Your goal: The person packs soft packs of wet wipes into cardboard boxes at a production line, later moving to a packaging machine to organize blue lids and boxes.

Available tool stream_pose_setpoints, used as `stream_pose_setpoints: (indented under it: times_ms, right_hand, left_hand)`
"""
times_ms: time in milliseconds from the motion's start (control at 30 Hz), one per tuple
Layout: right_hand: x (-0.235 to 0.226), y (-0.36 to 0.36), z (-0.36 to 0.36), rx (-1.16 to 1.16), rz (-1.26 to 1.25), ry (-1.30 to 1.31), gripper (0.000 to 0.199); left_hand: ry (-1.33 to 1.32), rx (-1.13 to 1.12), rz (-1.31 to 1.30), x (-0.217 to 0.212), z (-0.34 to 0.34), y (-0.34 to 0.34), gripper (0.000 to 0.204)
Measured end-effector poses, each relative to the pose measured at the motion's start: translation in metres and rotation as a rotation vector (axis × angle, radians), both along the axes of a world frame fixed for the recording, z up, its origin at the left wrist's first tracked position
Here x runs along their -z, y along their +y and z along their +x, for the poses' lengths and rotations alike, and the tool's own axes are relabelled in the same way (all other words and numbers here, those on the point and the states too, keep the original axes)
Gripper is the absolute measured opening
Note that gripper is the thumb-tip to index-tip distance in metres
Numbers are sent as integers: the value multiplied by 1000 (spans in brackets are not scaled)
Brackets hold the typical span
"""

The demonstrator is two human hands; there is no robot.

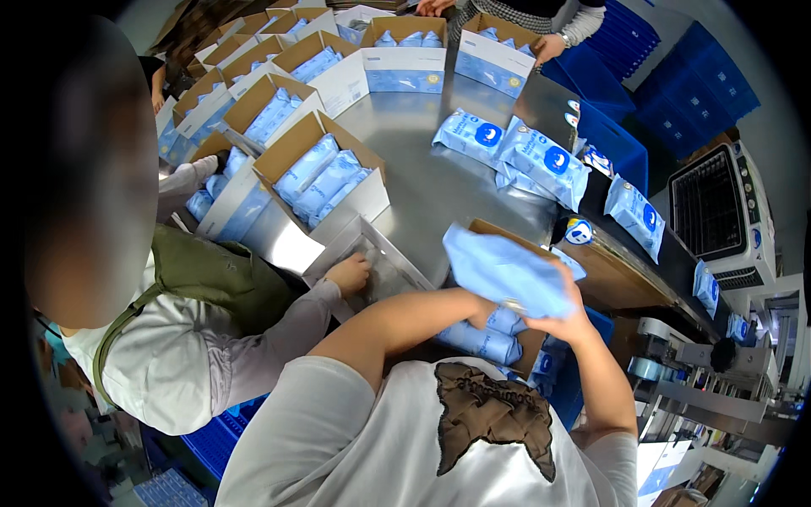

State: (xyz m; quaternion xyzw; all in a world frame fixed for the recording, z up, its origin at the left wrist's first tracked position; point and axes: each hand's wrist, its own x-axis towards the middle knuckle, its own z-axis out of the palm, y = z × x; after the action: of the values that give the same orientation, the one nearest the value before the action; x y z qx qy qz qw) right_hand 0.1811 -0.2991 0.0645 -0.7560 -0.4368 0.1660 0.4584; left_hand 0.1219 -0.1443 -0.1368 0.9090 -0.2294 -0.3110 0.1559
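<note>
My right hand (pixel 564 306) grips a light blue pack of wet wipes (pixel 498 269), which is tilted and blurred by motion. My left hand (pixel 480 311) reaches in under that pack, at an open carton (pixel 530 351) close to my body. Its fingers are hidden, so what it touches does not show. Inside this carton lie blue wipes packs (pixel 480 341). Beyond my hands, a few more wipes packs (pixel 547 162) rest in an overlapping pile on the metal table (pixel 422 139).
Single packs (pixel 634 218) sit on a dark conveyor (pixel 676 266) at the right. Filled cartons (pixel 321 173) crowd the table's left and far sides. On my left, a co-worker's hand (pixel 348 272) is at an open white carton; another person's hand (pixel 551 46) touches a far carton.
</note>
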Motion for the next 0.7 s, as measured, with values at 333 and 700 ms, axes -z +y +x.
stream_pose_setpoints:
  times_ms: [333,700]
  right_hand:
    - [110,62,33,-134,-735,-485,91]
    - [135,105,-15,-156,-701,-728,39]
  left_hand:
    - [-335,-349,188,-63,-42,-28,68]
    - [-590,-757,-984,-155,-99,61,12]
